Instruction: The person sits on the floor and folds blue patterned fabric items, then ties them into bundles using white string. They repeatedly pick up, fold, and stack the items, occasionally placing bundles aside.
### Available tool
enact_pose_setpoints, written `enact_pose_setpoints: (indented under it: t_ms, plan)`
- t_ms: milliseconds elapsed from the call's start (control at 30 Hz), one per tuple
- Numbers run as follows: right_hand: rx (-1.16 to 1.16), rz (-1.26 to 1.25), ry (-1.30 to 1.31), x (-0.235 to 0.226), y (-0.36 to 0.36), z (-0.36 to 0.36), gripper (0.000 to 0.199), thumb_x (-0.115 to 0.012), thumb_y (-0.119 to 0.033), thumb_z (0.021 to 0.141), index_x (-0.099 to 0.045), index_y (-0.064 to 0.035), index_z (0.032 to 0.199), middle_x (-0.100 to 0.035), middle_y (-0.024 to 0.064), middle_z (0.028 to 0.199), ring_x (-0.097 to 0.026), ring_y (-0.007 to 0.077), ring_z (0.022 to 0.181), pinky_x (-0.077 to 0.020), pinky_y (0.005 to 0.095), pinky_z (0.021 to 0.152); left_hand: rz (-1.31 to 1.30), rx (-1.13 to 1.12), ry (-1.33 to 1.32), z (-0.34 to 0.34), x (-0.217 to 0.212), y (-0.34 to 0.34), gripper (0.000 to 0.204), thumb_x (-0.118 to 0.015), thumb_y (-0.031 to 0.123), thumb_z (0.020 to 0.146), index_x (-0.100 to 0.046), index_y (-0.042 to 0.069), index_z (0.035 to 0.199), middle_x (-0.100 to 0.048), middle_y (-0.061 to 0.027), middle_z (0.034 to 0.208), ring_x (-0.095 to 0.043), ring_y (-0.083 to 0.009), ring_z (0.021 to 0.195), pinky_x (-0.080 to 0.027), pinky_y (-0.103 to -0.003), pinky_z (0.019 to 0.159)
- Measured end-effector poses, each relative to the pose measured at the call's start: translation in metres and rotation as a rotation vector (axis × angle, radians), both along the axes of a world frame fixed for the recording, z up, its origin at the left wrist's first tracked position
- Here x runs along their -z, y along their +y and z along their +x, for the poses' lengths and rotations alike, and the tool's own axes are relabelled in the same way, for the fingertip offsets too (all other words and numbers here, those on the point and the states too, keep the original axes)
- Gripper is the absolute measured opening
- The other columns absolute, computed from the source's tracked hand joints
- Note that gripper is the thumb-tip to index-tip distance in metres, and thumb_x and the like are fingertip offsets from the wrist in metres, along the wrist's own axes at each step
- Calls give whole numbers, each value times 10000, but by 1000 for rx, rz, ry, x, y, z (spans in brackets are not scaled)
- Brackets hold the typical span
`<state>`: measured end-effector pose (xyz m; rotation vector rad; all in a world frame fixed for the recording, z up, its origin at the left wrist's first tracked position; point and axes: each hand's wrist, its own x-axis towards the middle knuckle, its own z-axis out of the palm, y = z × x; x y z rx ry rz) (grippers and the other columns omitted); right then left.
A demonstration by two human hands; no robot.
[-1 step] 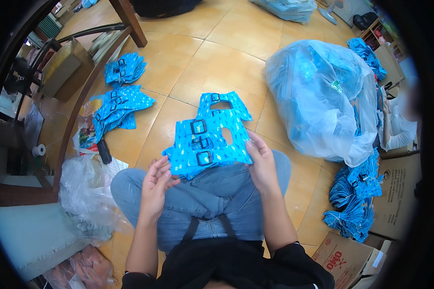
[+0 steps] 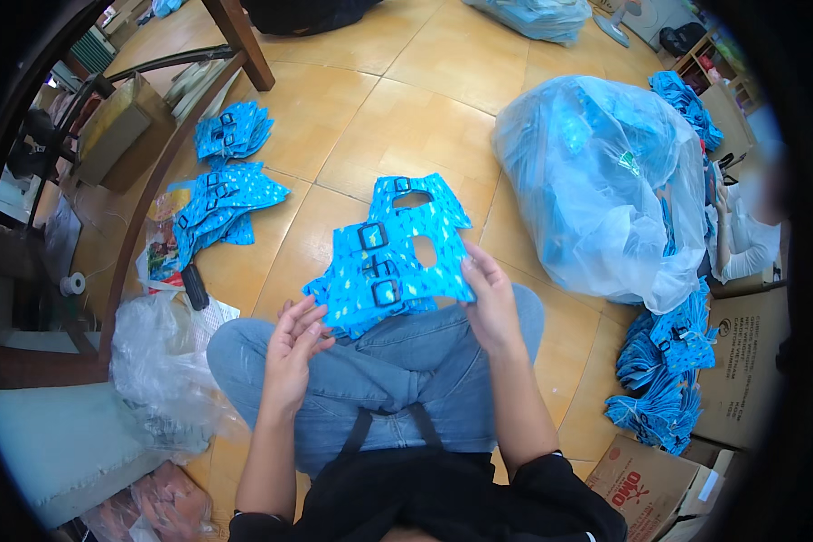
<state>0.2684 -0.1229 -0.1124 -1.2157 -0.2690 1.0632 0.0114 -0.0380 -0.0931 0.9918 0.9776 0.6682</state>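
Note:
In front of my crossed legs lies a small pile of blue printed fabric pieces (image 2: 424, 200) with black buckles and cut-out openings. The top fabric piece (image 2: 348, 262) is tilted up, and several buckles show along it. My right hand (image 2: 490, 298) pinches its right edge, thumb on top and fingers partly hidden beyond the edge. At the lower left corner, my left hand (image 2: 296, 339) rests with its fingers loosely bent and apart, fingertips at the fabric's edge. More pieces show beneath the top one.
Two stacks of similar blue pieces (image 2: 230, 203) lie at the left on the tiles. A large clear bag (image 2: 596, 190) of blue pieces stands at the right, near tied bundles (image 2: 655, 388) and cartons (image 2: 637, 483). Crumpled plastic (image 2: 163, 370) and a wooden frame (image 2: 244, 45) are at the left.
The top fabric piece has shifted slightly right and lifted at its lower edge, showing more of the pieces beneath. Both hands have barely moved.

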Motion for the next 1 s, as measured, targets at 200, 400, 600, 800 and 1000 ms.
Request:
enact_pose_setpoints:
  t_ms: [200,400,600,800,1000]
  plan:
    - [-64,86,-35,51,75,84,368,-583,-187,936,-514,-68,1277,-623,-8,969,-553,61,803,-425,201,612,-15,24,6,-1,8,1,354,-504,109,959,-474,14,1299,-583,-134,1205,-594,-178,1030,-498,-307,855]
    - [49,-346,-40,156,116,126,352,-598,-163,916,-530,-50,1242,-633,49,973,-589,113,767,-479,241,561,-24,18,13,0,7,-4,342,-500,116,963,-482,10,1288,-597,-139,1186,-601,-179,1016,-497,-303,849]
    - [33,-468,-392,183,117,130,366,-620,-213,894,-575,-75,1230,-649,74,1050,-633,192,861,-516,291,686,-47,43,29,4,10,-8,341,-505,131,966,-487,9,1284,-598,-142,1186,-605,-182,1012,-492,-305,848]
    - [25,-615,-1012,183,114,126,386,-578,-286,896,-591,-95,1231,-667,137,1006,-640,343,913,-494,422,855,-33,76,33,7,9,-12,345,-510,142,966,-487,8,1284,-598,-139,1189,-605,-189,1019,-485,-305,853]
    - [419,-379,-1350,141,118,104,320,-563,-282,906,-651,-42,1100,-655,151,964,-634,319,882,-496,426,813,-16,88,38,6,9,-18,353,-509,161,969,-486,13,1288,-596,-135,1195,-599,-191,1035,-474,-306,863]
